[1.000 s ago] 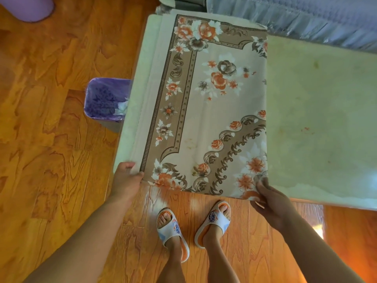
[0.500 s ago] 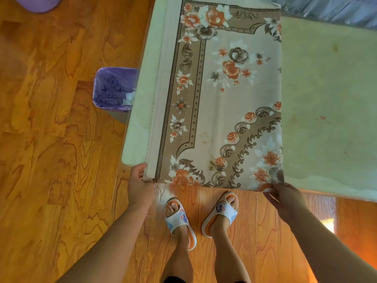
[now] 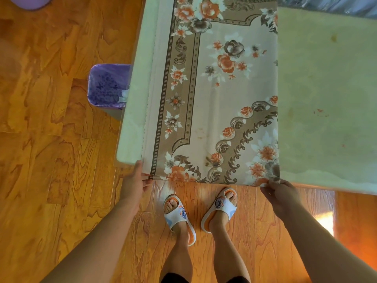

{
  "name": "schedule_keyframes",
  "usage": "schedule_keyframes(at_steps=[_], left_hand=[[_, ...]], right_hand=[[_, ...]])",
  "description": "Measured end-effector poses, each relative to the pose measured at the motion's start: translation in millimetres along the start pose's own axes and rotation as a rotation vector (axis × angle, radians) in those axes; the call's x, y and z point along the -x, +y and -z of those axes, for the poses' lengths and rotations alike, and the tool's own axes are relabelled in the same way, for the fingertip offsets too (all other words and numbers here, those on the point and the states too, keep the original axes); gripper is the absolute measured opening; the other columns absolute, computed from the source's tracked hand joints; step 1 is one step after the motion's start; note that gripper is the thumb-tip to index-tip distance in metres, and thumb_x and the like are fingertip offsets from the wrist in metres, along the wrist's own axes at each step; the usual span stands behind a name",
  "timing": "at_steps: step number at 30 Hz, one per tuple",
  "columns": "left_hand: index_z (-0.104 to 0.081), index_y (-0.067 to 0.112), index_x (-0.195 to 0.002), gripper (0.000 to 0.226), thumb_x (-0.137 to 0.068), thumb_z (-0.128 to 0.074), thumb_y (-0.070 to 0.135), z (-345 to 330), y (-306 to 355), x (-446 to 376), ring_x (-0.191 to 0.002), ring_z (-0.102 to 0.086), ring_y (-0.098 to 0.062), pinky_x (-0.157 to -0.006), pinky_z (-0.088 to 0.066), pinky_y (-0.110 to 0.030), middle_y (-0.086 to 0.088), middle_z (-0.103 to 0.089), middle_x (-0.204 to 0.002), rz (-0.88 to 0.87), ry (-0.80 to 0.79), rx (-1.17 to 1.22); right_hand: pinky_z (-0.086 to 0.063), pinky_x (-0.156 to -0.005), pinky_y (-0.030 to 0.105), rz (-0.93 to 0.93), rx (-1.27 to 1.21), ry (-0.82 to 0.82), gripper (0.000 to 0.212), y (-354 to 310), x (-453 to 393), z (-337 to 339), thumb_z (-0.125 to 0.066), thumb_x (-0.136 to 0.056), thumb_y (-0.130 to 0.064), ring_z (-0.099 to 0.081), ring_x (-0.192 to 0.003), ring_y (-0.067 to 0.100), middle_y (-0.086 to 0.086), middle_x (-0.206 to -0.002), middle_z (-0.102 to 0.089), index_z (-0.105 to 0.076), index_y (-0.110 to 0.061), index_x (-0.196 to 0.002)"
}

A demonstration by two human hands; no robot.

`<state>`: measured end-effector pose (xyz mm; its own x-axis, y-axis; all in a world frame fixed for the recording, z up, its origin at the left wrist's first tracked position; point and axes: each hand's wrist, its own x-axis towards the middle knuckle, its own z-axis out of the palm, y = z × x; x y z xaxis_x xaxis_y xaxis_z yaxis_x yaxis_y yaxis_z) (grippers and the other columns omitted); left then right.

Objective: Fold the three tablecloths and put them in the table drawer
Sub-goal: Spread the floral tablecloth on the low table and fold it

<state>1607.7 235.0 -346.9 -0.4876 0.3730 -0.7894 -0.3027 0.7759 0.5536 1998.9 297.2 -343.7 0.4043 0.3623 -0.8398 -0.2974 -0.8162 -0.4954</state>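
cloth: floral tablecloth (image 3: pixel 216 94) is already folded into a long panel, lying flat on the left part of the table (image 3: pixel 326 78). near short edge sits right at the table's front lip, maybe hanging a hair over.

long axis: runs straight away from me, front edge to far edge, roughly parallel to the table's left side. brown border runs along the left and far sides, right edge looks like the fold line.

left hand: left hand (image 3: pixel 133 185) pinches the near-left corner, thumb on top, fingers tucked under afaict. closed on the cloth, not a wide grip.

right hand: right hand (image 3: pixel 280 194) is at the near-right corner, fingers curled over the edge, seems to be gripping it. can't see the thumb tbh.

step: imo I'm about to take the near edge and carry it to the far edge, halving the length.

how to do it well: lift both corners together, same height, keep the edge taut between the hands so the layers don't slide apart. land the corners square on the far ones, then smooth toward the crease.

watch out: the stacked layers along the left edge look slightly staggered, could fan out if one hand leads.

around: purple bin (image 3: pixel 109 86) on the wood floor just left of the table, my slippers (image 3: pixel 201 211) below the cloth edge. drawer not in view, nor the other two cloths.
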Motion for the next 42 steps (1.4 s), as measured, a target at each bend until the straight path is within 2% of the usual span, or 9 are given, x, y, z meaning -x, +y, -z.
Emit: schedule_keyframes(at_steps=[6,9,14,22,27,31,34,38,42], left_hand=[[-0.07,0.009,-0.092,0.018,-0.1,-0.064,0.023,-3.5,5.6,-6.7,-0.073,-0.063,-0.02,-0.065,-0.051,-0.031,-0.017,-0.072,-0.097,-0.109,0.077,-0.196],[-0.069,0.006,-0.092,0.013,-0.101,-0.062,0.012,1.1,3.5,-5.1,-0.084,-0.069,-0.021,-0.074,-0.058,-0.033,-0.012,-0.072,-0.099,-0.121,0.114,-0.2],[-0.064,0.0,-0.098,0.009,-0.1,-0.061,0.008,9.1,0.7,3.1,-0.098,-0.071,-0.026,-0.09,-0.06,-0.041,-0.009,-0.07,-0.101,-0.08,0.067,-0.083],[-0.06,0.01,-0.117,0.02,-0.104,-0.057,0.025,0.4,17.3,5.1,-0.093,-0.07,-0.03,-0.074,-0.058,-0.04,-0.012,-0.073,-0.103,0.076,-0.001,0.019],[-0.058,0.005,-0.118,0.018,-0.105,-0.047,0.0,0.0,42.6,24.4,-0.093,-0.07,-0.026,-0.074,-0.057,-0.035,-0.014,-0.069,-0.105,0.159,-0.035,0.034],[-0.057,0.005,-0.116,0.023,-0.101,-0.047,-0.009,14.9,80.5,82.8,-0.1,-0.068,-0.028,-0.083,-0.055,-0.038,-0.017,-0.067,-0.109,0.159,-0.071,0.077],[-0.052,0.007,-0.114,0.023,-0.1,-0.047,-0.011,32.2,118.1,132.8,-0.104,-0.069,-0.034,-0.091,-0.055,-0.043,-0.022,-0.067,-0.114,0.133,-0.083,0.103],[-0.057,0.016,-0.121,0.034,-0.1,-0.043,-0.007,53.8,194.6,202.9,-0.076,-0.072,-0.03,-0.065,-0.059,-0.036,-0.019,-0.071,-0.103,-0.113,-0.119,0.018],[-0.066,0.007,-0.101,0.026,-0.102,-0.042,-0.001,55.7,314.4,261.7,-0.069,-0.055,-0.015,-0.059,-0.052,-0.023,-0.013,-0.059,-0.094,-0.301,-0.25,0.397]], right_hand=[[-0.057,-0.09,0.041,0.031,-0.016,-0.015,0.018,-0.4,3.2,-2.0,-0.053,-0.101,-0.005,-0.067,-0.084,0.022,0.016,-0.099,-0.068,-0.059,0.0,-0.117],[-0.056,-0.095,0.047,0.039,-0.033,0.003,0.021,0.5,6.6,-2.0,-0.052,-0.104,-0.016,-0.069,-0.096,0.028,0.018,-0.109,-0.069,-0.061,-0.004,-0.118],[-0.056,-0.092,0.046,0.052,0.0,0.013,0.017,3.3,7.5,-0.2,-0.051,-0.105,-0.015,-0.067,-0.093,0.028,0.02,-0.111,-0.066,-0.062,-0.004,-0.11],[-0.055,-0.083,0.034,-0.047,-0.028,-0.107,0.021,-2.5,-0.7,8.0,-0.061,-0.097,-0.005,-0.067,-0.093,0.021,0.015,-0.11,-0.069,-0.065,0.0,-0.117],[-0.059,-0.083,0.043,-0.154,-0.035,-0.184,0.022,-21.6,11.3,13.4,-0.06,-0.097,-0.003,-0.066,-0.096,0.022,0.015,-0.108,-0.068,-0.06,0.0,-0.118],[-0.059,-0.084,0.051,-0.249,-0.061,-0.16,0.027,-43.0,56.6,18.8,-0.054,-0.1,-0.004,-0.064,-0.115,0.033,0.025,-0.126,-0.065,-0.053,0.002,-0.127],[-0.063,-0.061,0.041,-0.164,0.036,-0.087,0.028,-79.5,115.0,20.7,-0.056,-0.1,-0.003,-0.072,-0.093,0.031,0.022,-0.111,-0.071,-0.054,0.002,-0.127],[-0.059,-0.05,0.033,0.223,0.162,-0.016,0.038,-162.8,210.5,33.4,-0.054,-0.095,0.008,-0.062,-0.051,0.02,0.013,-0.085,-0.068,-0.052,-0.013,-0.127],[-0.048,-0.039,0.02,0.508,-0.077,-0.104,0.012,-267.4,297.9,41.3,-0.053,-0.094,0.005,-0.058,-0.038,0.014,0.008,-0.053,-0.062,-0.061,0.0,-0.101]])
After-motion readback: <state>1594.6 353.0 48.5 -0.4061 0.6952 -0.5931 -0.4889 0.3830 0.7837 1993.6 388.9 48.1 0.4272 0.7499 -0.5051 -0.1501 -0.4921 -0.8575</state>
